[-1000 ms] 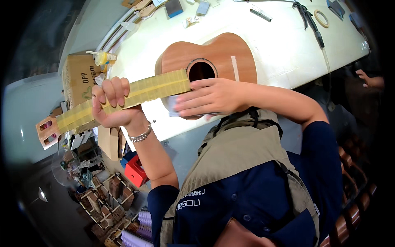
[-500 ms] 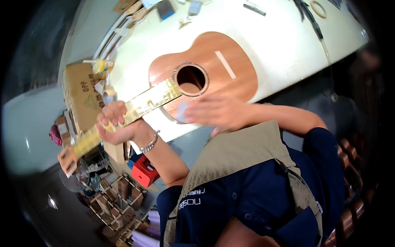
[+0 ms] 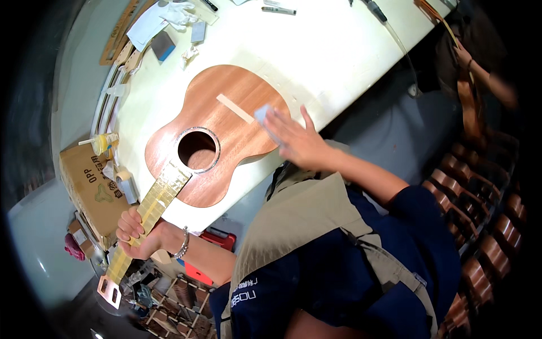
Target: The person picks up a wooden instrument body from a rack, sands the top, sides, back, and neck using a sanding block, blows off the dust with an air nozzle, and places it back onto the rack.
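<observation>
A brown wooden guitar [image 3: 234, 146] lies face up on the white table, its neck pointing toward the lower left. Yellow tape covers the fretboard [image 3: 160, 199], and a pale strip [image 3: 235, 108] marks the top beyond the round soundhole. My left hand [image 3: 138, 234] is wrapped around the taped neck, below the slotted headstock [image 3: 109, 292]. At the body's rounded right end, my right hand [image 3: 296, 138] presses a light grey-blue sanding pad [image 3: 265, 121] against the top near its edge, fingers stretched over the pad.
Grey blocks [image 3: 164, 46], white gloves [image 3: 178, 14] and a pen [image 3: 279, 11] lie on the far table [image 3: 322, 53]. A cardboard box [image 3: 93, 189] stands left. At right are another person's arm [image 3: 488, 79] and racked brown wooden parts [image 3: 457, 186].
My right hand and the pad have moved from beside the neck joint to the body's far rounded end. The view has shifted; the guitar appears turned, its neck steeper. My left hand still grips the neck.
</observation>
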`<state>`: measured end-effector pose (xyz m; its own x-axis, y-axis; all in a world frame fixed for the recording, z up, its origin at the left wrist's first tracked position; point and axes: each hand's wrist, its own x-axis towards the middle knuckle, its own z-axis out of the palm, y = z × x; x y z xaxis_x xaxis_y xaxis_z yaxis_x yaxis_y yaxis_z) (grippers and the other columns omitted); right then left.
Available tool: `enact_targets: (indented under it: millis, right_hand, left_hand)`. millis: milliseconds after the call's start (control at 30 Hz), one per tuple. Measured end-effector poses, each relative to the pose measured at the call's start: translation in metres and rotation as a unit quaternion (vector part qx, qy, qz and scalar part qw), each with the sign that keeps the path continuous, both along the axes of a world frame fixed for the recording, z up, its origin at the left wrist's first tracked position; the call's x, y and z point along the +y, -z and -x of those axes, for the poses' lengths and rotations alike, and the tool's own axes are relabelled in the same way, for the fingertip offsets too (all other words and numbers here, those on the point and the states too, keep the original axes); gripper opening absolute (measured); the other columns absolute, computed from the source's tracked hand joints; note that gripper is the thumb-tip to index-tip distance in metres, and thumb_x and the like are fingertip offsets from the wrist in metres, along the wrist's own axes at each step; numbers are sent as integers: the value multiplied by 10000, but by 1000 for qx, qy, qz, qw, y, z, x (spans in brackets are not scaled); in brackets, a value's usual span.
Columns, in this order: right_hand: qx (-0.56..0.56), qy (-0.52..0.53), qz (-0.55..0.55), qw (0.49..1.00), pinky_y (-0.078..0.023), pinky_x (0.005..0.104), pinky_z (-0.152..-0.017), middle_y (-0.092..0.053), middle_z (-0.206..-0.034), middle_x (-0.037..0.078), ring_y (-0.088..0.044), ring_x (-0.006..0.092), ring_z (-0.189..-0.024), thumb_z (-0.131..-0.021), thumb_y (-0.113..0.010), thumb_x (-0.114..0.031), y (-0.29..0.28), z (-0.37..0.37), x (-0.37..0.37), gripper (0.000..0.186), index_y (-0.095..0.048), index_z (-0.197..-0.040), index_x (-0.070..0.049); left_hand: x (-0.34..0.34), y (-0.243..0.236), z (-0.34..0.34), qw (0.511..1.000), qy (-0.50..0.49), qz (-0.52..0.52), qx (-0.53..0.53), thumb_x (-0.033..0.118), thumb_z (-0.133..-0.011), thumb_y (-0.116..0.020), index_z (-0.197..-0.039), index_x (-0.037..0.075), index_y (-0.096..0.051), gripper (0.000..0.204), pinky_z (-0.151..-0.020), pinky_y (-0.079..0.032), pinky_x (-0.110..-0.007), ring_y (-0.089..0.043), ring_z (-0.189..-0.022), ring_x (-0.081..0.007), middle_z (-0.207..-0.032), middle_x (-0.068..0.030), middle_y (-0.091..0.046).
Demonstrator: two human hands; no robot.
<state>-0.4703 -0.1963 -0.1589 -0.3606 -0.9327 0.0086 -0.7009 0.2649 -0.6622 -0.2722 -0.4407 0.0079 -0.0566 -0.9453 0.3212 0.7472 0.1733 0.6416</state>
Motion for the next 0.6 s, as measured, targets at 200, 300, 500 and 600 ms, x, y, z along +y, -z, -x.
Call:
enact_targets:
  millis: [200,300,500,600]
  right_hand:
    - [-71,-59,146,985,-10,611,-1060,-176,-1511,61,-135,236,-1398,-868,-496,-282,-29,-24,-56,631,-247,-1434,-158]
    - [28,72,14,997,-4,621,-1053,-213,-1501,42,-168,239,-1389,-932,-389,-338,33,43,-58,539,-253,-1436,-205]
    - [-132,242,117,954,-360,431,-1000,-301,-1442,151,-326,297,-1310,-942,-417,-201,25,109,-43,505,-284,-1420,-106]
    - [-143,154,287,935,-405,356,-974,-299,-1436,168,-402,309,-1255,-921,-450,-113,-67,95,-37,503,-313,-1405,-86]
  left_hand:
    - [15,-10,6,999,-9,25,-23,223,-717,-542,-629,158,-364,209,-486,-257,-215,-285,-450,-74,-525,52,-272]
    - [9,-5,4,999,34,35,-5,216,-711,-545,-639,156,-364,204,-484,-257,-213,-289,-451,-69,-528,53,-280]
    - [-2,-46,43,957,215,193,12,485,-813,-627,-752,138,-444,396,-535,-348,-218,-366,-510,-70,-584,47,-337]
    - [1,-69,76,918,338,205,-29,491,-888,-497,-882,73,-508,419,-667,-418,-306,-468,-627,-155,-703,-27,-459]
